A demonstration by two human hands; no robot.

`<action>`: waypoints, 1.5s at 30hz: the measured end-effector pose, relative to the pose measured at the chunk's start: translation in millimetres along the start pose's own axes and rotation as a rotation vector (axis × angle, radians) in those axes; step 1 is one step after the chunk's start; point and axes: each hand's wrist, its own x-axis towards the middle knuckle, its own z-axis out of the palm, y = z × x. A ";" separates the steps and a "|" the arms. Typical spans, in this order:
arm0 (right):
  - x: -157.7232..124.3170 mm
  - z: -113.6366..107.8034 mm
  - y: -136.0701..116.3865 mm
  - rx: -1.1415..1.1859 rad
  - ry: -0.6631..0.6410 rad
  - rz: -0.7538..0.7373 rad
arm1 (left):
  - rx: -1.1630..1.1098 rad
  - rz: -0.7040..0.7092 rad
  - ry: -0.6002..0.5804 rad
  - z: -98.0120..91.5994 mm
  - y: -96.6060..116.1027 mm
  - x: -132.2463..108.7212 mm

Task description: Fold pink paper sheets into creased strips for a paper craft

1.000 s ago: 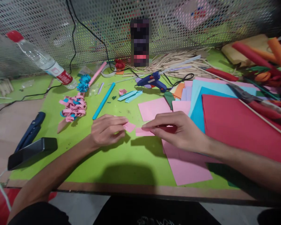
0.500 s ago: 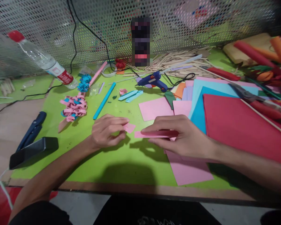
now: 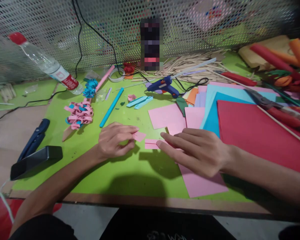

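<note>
My left hand (image 3: 116, 140) pinches a small folded piece of pink paper (image 3: 140, 136) between thumb and fingertips. Just to the right, my right hand (image 3: 197, 148) has its back up and its fingers reaching left along a narrow pink paper strip (image 3: 150, 144). One fingertip presses on this strip, which seems held a little above the green table; the thumb is hidden. Something dark reddish shows between these fingers, too covered to name. The two pink pieces are close together, with a small gap. Pink paper sheets (image 3: 203, 181) lie under and around my right hand.
A blue glue gun (image 3: 163, 86) lies beyond my hands. Left are a pink-and-blue paper chain (image 3: 78, 115), a stapler (image 3: 35, 138), a black box (image 3: 36, 162) and a bottle (image 3: 50, 68). Red sheets (image 3: 260, 133) and pliers (image 3: 277, 111) lie right; wooden sticks (image 3: 185, 65) at the back.
My right hand has turned over with its back up, and its fingers have straightened along the pink strip. My left hand has stayed almost still with its pink piece.
</note>
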 end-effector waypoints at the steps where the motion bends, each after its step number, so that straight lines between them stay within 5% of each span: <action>1: -0.3 -0.8 0.0 -0.004 -0.003 -0.011 | 0.000 0.001 -0.004 -0.2 0.1 0.2; 15: 11.3 -5.0 0.3 -0.306 0.075 -0.239 | 0.062 0.073 -0.005 0.7 3.1 5.4; 45: 8.7 -5.6 0.0 -0.191 0.154 -0.325 | -0.002 0.063 -0.031 -0.6 9.8 8.4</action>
